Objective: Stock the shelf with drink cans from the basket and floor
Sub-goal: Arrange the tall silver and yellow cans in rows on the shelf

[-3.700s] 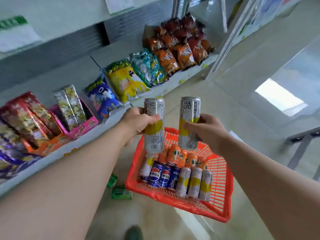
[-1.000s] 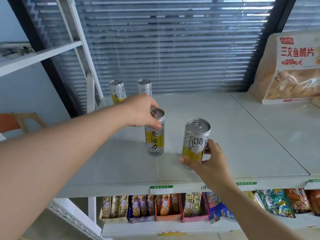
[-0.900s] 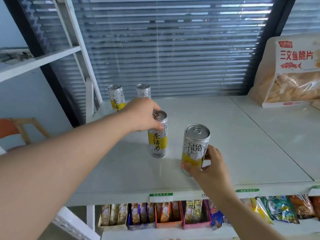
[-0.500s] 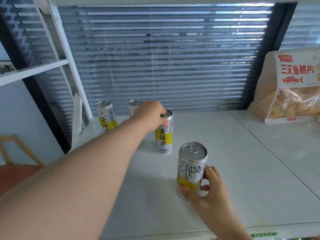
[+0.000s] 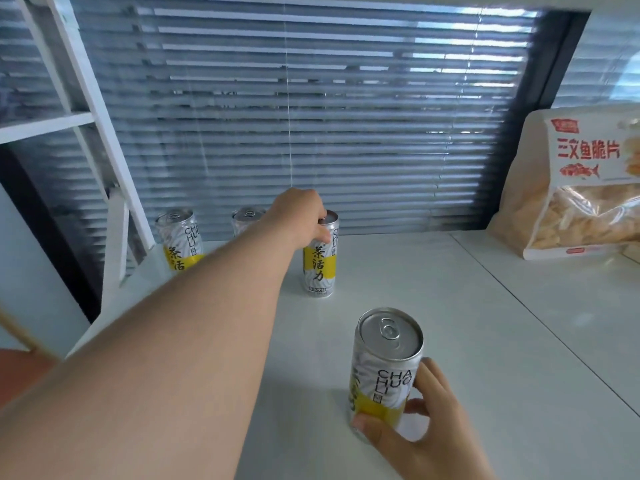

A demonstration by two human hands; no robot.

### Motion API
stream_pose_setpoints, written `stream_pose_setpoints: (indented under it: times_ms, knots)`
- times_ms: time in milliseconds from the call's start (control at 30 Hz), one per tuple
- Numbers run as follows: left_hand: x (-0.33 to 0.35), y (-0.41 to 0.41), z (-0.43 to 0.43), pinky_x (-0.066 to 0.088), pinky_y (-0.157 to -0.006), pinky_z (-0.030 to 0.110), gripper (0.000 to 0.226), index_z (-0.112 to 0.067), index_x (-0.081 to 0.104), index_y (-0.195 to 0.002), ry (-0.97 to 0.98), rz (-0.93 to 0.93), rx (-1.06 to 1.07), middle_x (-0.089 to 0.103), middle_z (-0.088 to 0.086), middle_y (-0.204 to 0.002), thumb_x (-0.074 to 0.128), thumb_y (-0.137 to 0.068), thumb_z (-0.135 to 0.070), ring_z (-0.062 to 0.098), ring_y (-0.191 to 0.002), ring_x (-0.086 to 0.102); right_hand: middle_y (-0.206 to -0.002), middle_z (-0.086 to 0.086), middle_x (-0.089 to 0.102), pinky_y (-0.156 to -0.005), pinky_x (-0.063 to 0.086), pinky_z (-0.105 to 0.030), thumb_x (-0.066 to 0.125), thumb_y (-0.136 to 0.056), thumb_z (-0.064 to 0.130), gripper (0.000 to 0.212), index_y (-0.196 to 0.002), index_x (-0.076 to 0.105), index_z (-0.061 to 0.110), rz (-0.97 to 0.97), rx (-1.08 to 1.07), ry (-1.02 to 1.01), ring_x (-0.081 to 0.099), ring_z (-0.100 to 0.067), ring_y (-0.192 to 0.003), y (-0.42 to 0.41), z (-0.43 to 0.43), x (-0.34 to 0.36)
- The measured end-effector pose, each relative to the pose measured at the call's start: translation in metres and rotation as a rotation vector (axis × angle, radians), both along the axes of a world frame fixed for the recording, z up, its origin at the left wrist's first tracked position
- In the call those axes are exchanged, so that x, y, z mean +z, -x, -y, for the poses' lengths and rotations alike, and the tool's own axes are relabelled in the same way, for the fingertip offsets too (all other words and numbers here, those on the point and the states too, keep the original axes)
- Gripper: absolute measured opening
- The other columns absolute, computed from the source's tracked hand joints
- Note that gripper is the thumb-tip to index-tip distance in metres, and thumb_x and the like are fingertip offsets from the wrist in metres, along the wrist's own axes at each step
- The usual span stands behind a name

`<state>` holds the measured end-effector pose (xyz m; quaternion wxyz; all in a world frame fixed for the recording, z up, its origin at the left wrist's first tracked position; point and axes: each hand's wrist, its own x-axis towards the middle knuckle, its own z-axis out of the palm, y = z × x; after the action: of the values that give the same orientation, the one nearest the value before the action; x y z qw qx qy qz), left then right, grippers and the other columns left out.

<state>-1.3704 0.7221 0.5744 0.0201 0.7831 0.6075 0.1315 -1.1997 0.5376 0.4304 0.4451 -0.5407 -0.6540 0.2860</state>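
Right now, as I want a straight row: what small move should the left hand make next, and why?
The left hand grips the top of a can that stands on the shelf right of two back cans, but nearer the front than they are. Probably it should push that can back a little, then let go.

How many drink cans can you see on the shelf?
4. The back-left can stands alone; the half-hidden can peeks from behind the arm; the middle can is in the left hand; the nearest can is in the right hand. The arm might hide more.
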Motion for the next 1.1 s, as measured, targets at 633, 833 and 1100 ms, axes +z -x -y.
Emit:
stream_pose_setpoints:
  times_ms: [633,833,1100]
  knots:
    - [-0.003,-0.003,-0.007,0.047,-0.081,0.032,0.044,-0.012,0.07,-0.113,0.0,-0.03,0.015,0.069,0.011,-0.111,0.076,-0.076,-0.036,0.026,-0.096,0.06,-0.096,0.012,0.063,-0.061,0.05,-0.009,0.078,-0.074,0.003,0.052,-0.11,0.047,0.023,-0.119,-0.096,0.205,0.061,0.003,-0.083,-0.047,-0.131,0.025]
    - [-0.005,-0.005,-0.001,0.041,-0.078,0.027,0.051,-0.015,0.064,-0.124,0.012,0.044,0.049,0.066,0.011,-0.118,0.076,-0.078,-0.034,0.028,-0.105,0.059,-0.115,-0.001,0.067,-0.086,0.051,-0.03,0.077,-0.072,0.002,0.063,-0.126,0.048,0.015,-0.163,-0.049,0.341,0.065,-0.016,-0.1,-0.053,-0.16,0.025]
    - [-0.007,-0.005,0.0,0.043,-0.081,0.028,0.05,-0.016,0.064,-0.124,-0.008,0.077,0.068,0.066,0.011,-0.12,0.075,-0.079,-0.034,0.027,-0.106,0.059,-0.118,-0.004,0.05,-0.077,0.046,-0.029,0.091,-0.061,0.016,0.075,-0.111,0.034,0.019,-0.127,-0.208,0.256,0.053,-0.021,-0.105,-0.028,-0.167,0.017]
